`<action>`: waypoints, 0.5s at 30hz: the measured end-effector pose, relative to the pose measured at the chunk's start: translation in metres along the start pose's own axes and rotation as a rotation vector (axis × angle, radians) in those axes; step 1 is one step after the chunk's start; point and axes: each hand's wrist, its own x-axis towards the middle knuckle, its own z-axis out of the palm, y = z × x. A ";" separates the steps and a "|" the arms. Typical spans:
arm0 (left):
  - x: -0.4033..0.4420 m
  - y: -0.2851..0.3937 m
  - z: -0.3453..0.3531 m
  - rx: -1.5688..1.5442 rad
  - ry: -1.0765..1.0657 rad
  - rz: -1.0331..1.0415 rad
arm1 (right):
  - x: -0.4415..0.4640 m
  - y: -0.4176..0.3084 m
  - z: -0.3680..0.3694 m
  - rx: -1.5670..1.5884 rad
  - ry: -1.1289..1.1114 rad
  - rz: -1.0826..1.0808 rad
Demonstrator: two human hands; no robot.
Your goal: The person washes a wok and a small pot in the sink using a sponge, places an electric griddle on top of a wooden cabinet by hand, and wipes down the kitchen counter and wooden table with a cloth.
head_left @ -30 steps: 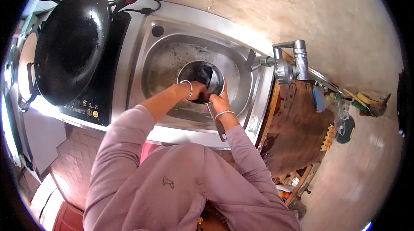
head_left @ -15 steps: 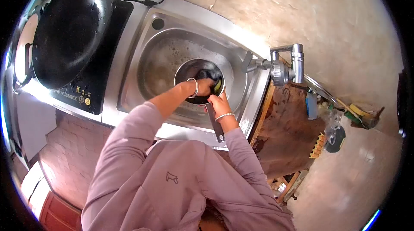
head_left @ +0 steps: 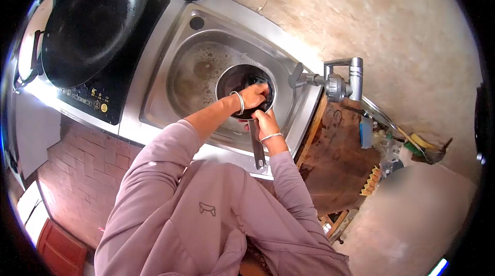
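While the left hand (head_left: 253, 95) reaches down inside it, the small round pan with a dark inside and a shiny rim (head_left: 231, 81) is in the steel sink (head_left: 180, 24), near the end with the silver tap (head_left: 337, 88). The right hand (head_left: 266, 122) is closed on the pan's near side, right where its long dark handle (head_left: 258, 144) starts. The handle points back over the sink's near edge. The left hand's fingers are bent down into the pan, but I cannot tell if they pinch anything, as the dark inside hides the tips. The pan looks hard and stiff, not easy to break, and I think it is quite light. If wet, the rim may be slippery, so the handle looks like the best place to hold it. Foamy water (head_left: 198, 77) is around it in the sink. Past the sink's left edge, a big black wok with a red-brown handle (head_left: 95, 23) is over the flat black stove (head_left: 131, 64). Past the right edge is a brown wooden top (head_left: 335, 147), with a blue flat thing (head_left: 366, 131) near its far right corner
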 end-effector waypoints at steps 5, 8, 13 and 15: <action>-0.016 0.017 -0.016 0.496 -0.541 -0.198 | -0.003 -0.002 0.008 -0.310 0.115 -0.345; -0.023 0.020 -0.020 0.998 -0.627 -0.277 | 0.004 -0.004 0.014 -0.863 0.289 -0.652; -0.049 0.008 -0.036 1.263 -0.645 -0.364 | -0.003 -0.030 0.020 -1.154 0.366 -0.437; -0.053 0.019 -0.066 1.148 -0.549 -0.559 | 0.009 -0.019 0.004 -1.054 0.408 -0.586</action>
